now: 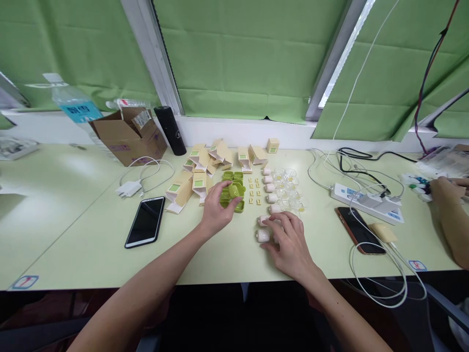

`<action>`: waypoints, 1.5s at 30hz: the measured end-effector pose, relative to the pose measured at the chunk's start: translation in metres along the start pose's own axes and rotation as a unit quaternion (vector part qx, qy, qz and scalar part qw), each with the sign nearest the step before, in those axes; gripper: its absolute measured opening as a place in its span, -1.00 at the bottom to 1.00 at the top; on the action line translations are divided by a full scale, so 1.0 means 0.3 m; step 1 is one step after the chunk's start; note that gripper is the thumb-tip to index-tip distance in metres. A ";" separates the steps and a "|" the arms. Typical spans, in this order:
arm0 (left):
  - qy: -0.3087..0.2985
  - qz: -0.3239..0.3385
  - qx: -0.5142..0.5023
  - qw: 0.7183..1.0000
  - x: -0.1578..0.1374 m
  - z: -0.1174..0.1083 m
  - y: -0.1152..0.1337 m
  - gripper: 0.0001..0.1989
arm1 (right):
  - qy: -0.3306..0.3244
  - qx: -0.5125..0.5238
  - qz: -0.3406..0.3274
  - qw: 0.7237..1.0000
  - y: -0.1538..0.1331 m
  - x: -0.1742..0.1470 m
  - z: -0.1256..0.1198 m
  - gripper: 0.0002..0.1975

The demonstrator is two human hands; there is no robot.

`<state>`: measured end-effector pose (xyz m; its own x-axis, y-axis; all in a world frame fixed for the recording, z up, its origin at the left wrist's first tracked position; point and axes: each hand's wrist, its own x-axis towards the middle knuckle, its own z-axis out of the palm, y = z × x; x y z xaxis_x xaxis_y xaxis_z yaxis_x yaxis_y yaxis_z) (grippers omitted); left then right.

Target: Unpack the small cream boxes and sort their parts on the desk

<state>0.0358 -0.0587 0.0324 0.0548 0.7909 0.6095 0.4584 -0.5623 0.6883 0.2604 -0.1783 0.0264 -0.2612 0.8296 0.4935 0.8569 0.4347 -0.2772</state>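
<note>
My left hand (217, 208) pinches a small green plastic case (237, 189) between thumb and fingers, tilted above similar green cases (238, 175) in two columns. My right hand (289, 244) reaches over the near end of a line of short pale pink cylinders (262, 236). Its thumb and index finger are apart, around the nearest cylinders; whether they touch one is unclear. Between the cases and cylinders lie small yellow clip-like pieces (251, 187) in two columns. Right of the cylinders sit clear plastic cups (289, 178), some with yellow spots.
Behind lie several small cream paper boxes (179, 189). On the left are a phone (145, 222), a charger (130, 188), a carton (130, 139) and a black bottle (170, 131). To the right are a power strip (366, 203), another phone (357, 230), cables and another person's hand (445, 190).
</note>
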 end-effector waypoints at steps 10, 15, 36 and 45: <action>-0.008 0.011 -0.063 0.998 -0.011 0.009 -0.013 -0.57 | 0.186 0.163 -0.050 0.968 -0.032 0.161 -0.073 -0.85; 0.003 0.014 -0.150 0.989 -0.006 0.021 -0.025 -0.54 | 0.183 0.215 -0.041 0.959 -0.020 0.337 -0.045 -0.90; 0.015 0.076 -0.135 0.988 -0.001 0.006 0.025 -0.82 | 0.013 0.556 0.054 0.829 0.004 0.372 0.101 -0.54; 0.026 0.019 -0.191 0.981 0.001 0.011 0.030 -0.78 | 0.038 0.520 0.015 0.853 0.002 0.367 0.112 -0.59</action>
<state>0.0428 -0.0629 0.0376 0.0157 0.7598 0.6500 0.0906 -0.6485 0.7558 0.2172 -0.0748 0.0529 -0.1820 0.8376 0.5151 -0.0048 0.5230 -0.8523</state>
